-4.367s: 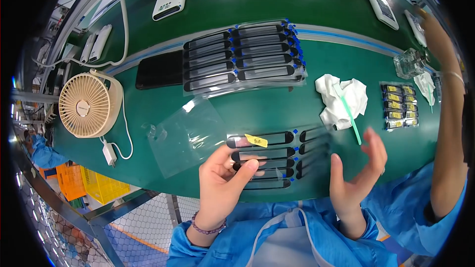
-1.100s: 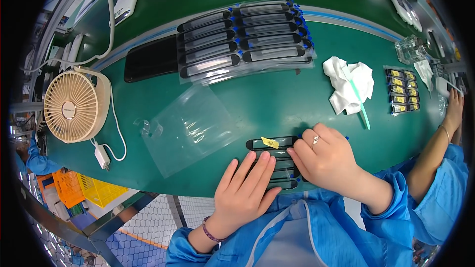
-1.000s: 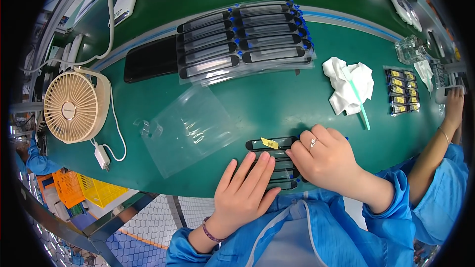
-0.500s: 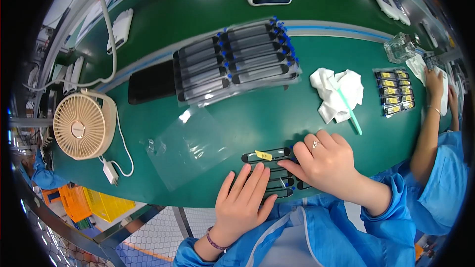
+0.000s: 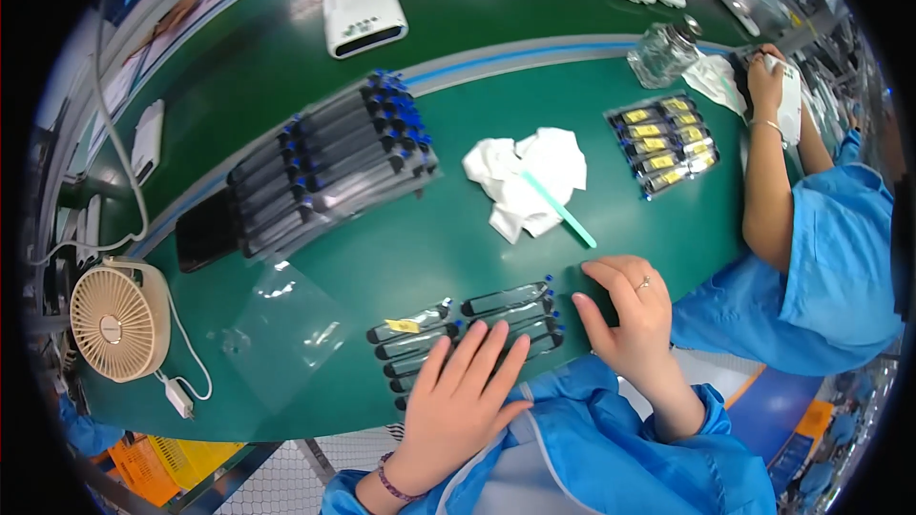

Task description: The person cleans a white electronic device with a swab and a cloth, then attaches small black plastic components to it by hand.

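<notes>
In front of me lies a set of dark-ended clear strips [image 5: 506, 298] with blue tabs, laid in two columns. One of them, at the upper left, carries a small yellow sticker [image 5: 403, 326]. My left hand [image 5: 460, 389] rests flat over the lower part of the set, fingers spread and gripping nothing. Just to the right of the strips hovers my right hand [image 5: 630, 313], its thumb and curved fingers apart with nothing between them. My left hand and wrist hide part of the lower strips.
A clear plastic sheet [image 5: 286, 339] lies left of the strips, near a beige fan [image 5: 119, 319]. Farther back are stacked packs of similar strips [image 5: 334, 167], a black slab [image 5: 205, 234], a white cloth [image 5: 515, 181] with a green stick [image 5: 563, 212], yellow-stickered strips [image 5: 658, 141] and a glass bottle [image 5: 660, 55]. A co-worker's arm [image 5: 768, 181] is at right.
The view has swung right, so the bench contents sit farther left. My right hand has come off the strips, its fingers opening; both columns now show more. My left hand stays flat on them.
</notes>
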Demonstrator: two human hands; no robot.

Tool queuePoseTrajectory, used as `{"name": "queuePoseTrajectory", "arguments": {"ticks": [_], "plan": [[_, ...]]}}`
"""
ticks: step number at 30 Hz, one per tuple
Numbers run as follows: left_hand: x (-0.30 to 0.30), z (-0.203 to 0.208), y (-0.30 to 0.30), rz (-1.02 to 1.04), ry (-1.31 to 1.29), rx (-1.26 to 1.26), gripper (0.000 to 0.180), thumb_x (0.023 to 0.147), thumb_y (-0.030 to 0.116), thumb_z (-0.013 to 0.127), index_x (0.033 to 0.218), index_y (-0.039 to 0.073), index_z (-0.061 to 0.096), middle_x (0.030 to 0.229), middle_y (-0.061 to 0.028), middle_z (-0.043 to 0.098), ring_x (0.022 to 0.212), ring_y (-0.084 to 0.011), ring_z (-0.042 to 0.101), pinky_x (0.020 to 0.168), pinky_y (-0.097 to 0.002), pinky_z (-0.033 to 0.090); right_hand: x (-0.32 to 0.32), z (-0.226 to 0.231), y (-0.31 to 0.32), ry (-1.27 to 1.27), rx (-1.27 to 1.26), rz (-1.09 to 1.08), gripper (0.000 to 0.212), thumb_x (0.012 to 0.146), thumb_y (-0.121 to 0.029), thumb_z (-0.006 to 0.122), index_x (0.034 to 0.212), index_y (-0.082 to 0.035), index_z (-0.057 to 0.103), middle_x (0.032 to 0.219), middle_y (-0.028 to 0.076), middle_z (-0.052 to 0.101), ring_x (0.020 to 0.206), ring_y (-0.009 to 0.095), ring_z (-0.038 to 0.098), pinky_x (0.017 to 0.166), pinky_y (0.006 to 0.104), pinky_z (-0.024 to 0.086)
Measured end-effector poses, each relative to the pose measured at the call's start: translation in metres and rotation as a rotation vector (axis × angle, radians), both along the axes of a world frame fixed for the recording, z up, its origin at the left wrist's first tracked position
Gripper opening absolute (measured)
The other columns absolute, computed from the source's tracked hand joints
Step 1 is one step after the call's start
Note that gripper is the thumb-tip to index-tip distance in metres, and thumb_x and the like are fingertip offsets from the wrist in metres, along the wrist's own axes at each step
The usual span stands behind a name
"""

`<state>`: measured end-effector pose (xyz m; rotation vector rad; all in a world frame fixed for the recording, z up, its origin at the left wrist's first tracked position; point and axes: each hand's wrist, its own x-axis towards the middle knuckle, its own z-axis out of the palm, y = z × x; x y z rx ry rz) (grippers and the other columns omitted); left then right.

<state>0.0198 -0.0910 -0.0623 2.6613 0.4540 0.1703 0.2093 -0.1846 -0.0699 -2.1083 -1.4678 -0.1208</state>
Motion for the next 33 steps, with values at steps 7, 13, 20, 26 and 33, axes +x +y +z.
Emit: {"name": "queuePoseTrajectory", "arguments": {"ticks": [7, 13, 20, 26, 33], "plan": [[-0.011, -0.014, -0.015, 0.08, -0.222, 0.234, 0.024, 0.079, 0.016, 0.059, 0.102, 0.012, 0.066, 0.102, -0.0062, 0.064, 0.098, -0.0214, 0.061, 0.084, -0.0332, 0.047, -0.005, 0.002, -0.036, 0.346, -0.177, 0.017, 0.012, 0.075, -0.01, 0.068, 0.077, -0.001, 0.06, 0.058, 0.008, 0.054, 0.045, 0.019, 0.051, 0.041, 0.029, 0.038], [-0.008, -0.015, -0.014, 0.054, -0.277, 0.252, 0.022, 0.077, 0.021, 0.064, 0.095, 0.008, 0.067, 0.097, -0.0106, 0.065, 0.092, -0.0259, 0.063, 0.08, -0.0363, 0.05, -0.015, 0.013, -0.008, 1.302, -0.105, 0.104, 0.016, 0.083, -0.007, 0.062, 0.092, 0.006, 0.058, 0.074, 0.008, 0.064, 0.064, 0.007, 0.059, 0.054, 0.0213, 0.046], [-0.004, -0.003, -0.001, 0.105, -0.249, -0.062, 0.04, 0.073, 0.031, 0.067, 0.105, 0.008, 0.064, 0.11, -0.0077, 0.061, 0.103, -0.0246, 0.057, 0.087, -0.0364, 0.045, -0.015, 0.004, 0.002, 1.47, -0.086, 0.077, 0.008, 0.084, -0.001, 0.059, 0.09, 0.004, 0.057, 0.081, 0.007, 0.065, 0.076, 0.01, 0.064, 0.065, 0.0203, 0.049], [0.024, 0.017, 0.035, 0.279, -0.251, -0.061, 0.037, 0.074, 0.02, 0.066, 0.108, 0.005, 0.061, 0.104, -0.0078, 0.06, 0.092, -0.0283, 0.058, 0.082, -0.036, 0.044, -0.02, 0.005, 0.006, 1.17, -0.099, 0.183, 0.008, 0.081, 0.0, 0.061, 0.087, 0.004, 0.058, 0.079, 0.008, 0.065, 0.073, 0.012, 0.065, 0.063, 0.022, 0.049], [0.035, 0.003, 0.045, 0.222, -0.319, -0.606, 0.021, 0.073, 0.002, 0.065, 0.093, 0.003, 0.063, 0.078, -0.0063, 0.053, 0.068, -0.0181, 0.053, 0.058, -0.0274, 0.043, -0.024, 0.0, 0.005, 1.243, -0.068, 0.184, 0.011, 0.08, 0.0, 0.061, 0.089, 0.004, 0.059, 0.079, 0.009, 0.065, 0.071, 0.013, 0.065, 0.062, 0.0226, 0.049]]}}
